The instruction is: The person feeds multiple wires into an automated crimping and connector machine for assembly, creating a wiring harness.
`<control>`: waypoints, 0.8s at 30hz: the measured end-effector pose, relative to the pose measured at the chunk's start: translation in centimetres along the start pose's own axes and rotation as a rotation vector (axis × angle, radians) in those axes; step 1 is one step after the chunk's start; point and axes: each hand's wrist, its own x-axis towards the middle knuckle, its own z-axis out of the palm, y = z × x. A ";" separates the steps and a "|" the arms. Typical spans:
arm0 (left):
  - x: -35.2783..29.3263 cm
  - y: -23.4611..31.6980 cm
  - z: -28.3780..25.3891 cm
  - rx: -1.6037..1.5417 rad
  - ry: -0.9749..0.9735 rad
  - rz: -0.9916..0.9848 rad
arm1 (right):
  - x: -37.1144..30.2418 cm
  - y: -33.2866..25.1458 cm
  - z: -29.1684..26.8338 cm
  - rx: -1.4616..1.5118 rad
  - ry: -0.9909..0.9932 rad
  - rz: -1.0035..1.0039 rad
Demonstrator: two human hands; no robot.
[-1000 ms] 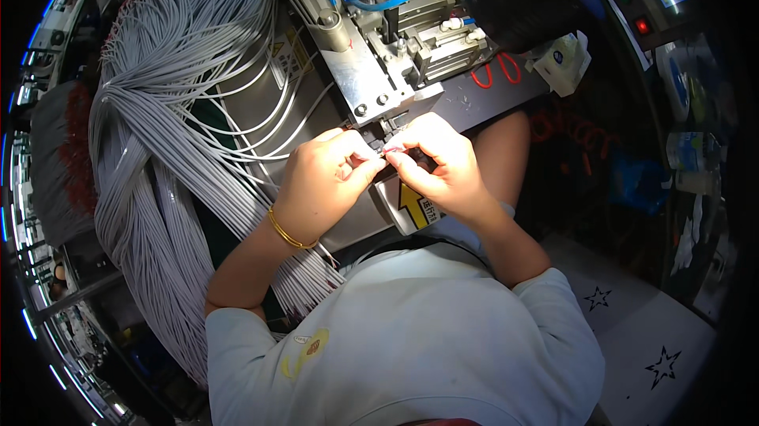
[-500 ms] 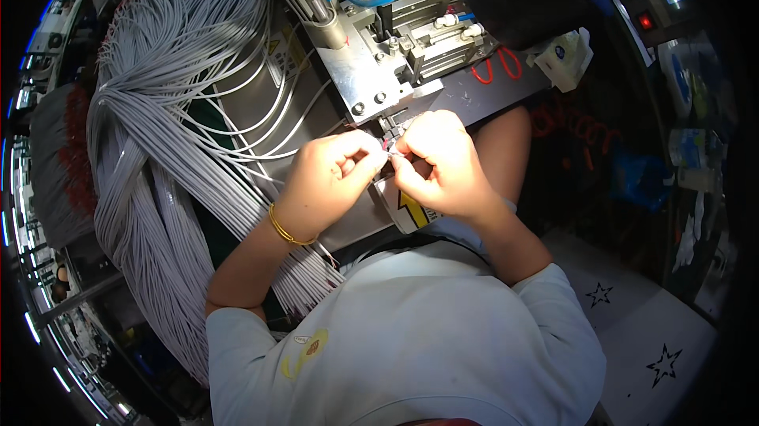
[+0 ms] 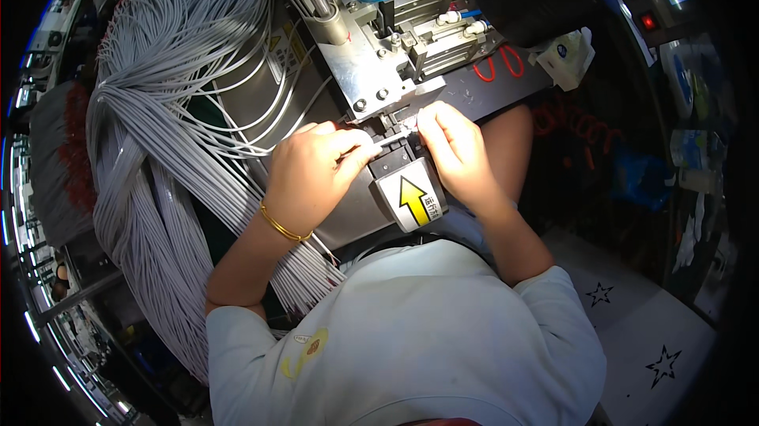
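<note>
Btwn L hand (image 3: 310, 163) & R hand (image 3: 458, 148), grey cable (image 3: 392, 141) runs, pinched by L; R's grip unclear.

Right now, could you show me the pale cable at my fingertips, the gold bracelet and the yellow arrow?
Pale cable (image 3: 391, 140): head view, its visible stretch.
Gold bracelet (image 3: 278, 228): head view, its band.
Yellow arrow (image 3: 413, 201): head view, its shaft.
</note>
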 end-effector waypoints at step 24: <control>-1.2 2.2 2.2 0.245 0.003 0.118 | 1.3 0.7 0.1 -0.181 -0.057 -0.082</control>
